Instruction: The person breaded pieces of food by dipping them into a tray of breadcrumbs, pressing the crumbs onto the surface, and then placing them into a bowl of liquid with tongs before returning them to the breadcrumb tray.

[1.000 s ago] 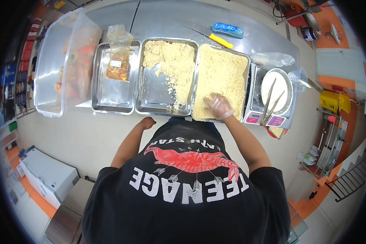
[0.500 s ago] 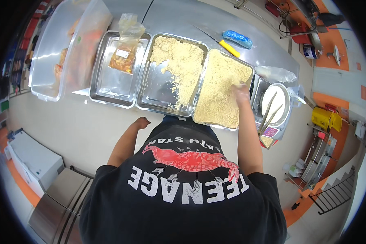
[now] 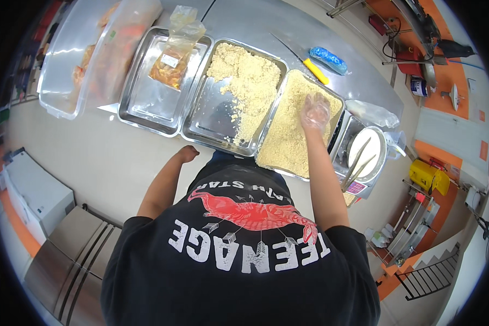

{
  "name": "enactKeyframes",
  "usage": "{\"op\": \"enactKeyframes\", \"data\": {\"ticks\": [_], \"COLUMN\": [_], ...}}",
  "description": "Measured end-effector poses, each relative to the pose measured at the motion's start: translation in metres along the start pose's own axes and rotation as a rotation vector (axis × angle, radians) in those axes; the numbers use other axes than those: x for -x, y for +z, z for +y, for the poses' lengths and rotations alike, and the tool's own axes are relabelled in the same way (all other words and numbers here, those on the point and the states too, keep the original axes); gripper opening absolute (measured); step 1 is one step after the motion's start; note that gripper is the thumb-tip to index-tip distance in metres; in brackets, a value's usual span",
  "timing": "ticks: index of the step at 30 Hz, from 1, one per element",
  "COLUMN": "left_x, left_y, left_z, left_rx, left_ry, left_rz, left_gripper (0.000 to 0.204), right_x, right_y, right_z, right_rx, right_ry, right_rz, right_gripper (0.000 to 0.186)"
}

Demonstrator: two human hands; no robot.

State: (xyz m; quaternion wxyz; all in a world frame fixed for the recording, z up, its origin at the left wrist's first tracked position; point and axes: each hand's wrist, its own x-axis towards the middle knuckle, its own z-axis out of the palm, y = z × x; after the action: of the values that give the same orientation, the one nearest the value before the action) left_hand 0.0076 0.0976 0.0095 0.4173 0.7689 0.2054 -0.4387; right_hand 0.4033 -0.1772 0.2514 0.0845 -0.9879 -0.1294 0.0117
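My right hand [image 3: 315, 113], in a clear plastic glove, lies palm down on the pale yellow crumbs [image 3: 288, 138] that fill the rightmost metal tray. Its fingers are stretched out, the tips partly lost against the crumbs. Bare and fist-like, my left hand [image 3: 188, 154] hangs in front of the trays' near edge, with nothing showing in it. The middle metal tray [image 3: 214, 117] has clumpier crumbs along its far and right sides. In the left tray [image 3: 146, 106] lies a plastic bag [image 3: 171, 68] with orange-brown food and a white label.
A yellow-handled knife [image 3: 315, 71] and a blue roll [image 3: 328, 60] lie beyond the trays. At the right, metal tongs [image 3: 359, 163] lean on a bowl of white stuff [image 3: 365, 145], beside a clear plastic bag [image 3: 370, 114]. A large translucent tub [image 3: 60, 106] stands at the left.
My right hand has moved left and slightly farther away over the crumbs, from near the tray's right edge, and has flattened out. The left hand keeps its fist-like shape. The whole view has turned slightly.
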Motion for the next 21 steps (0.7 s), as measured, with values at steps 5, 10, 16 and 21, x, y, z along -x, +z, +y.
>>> {"op": "enactKeyframes", "data": {"ticks": [5, 10, 16, 21], "left_x": [0.027, 0.021, 0.022, 0.006], "left_y": [-0.002, 0.009, -0.001, 0.003], "left_z": [0.03, 0.008, 0.021, 0.035], "left_rx": [-0.15, 0.047, -0.265, 0.322], "left_ry": [0.095, -0.103, 0.099, -0.159], "left_rz": [-0.032, 0.018, -0.032, -0.015], "left_gripper": [0.029, 0.029, 0.028, 0.029], "right_x": [-0.001, 0.007, 0.003, 0.028], "right_y": [0.041, 0.045, 0.038, 0.039], "right_z": [-0.017, -0.022, -0.021, -0.006], "right_rx": [-0.013, 0.046, 0.011, 0.126], "right_ry": [-0.002, -0.004, -0.043, -0.142], "right_rz": [0.182, 0.143, 0.14, 0.094], "right_gripper": [0.064, 0.069, 0.065, 0.069]}}
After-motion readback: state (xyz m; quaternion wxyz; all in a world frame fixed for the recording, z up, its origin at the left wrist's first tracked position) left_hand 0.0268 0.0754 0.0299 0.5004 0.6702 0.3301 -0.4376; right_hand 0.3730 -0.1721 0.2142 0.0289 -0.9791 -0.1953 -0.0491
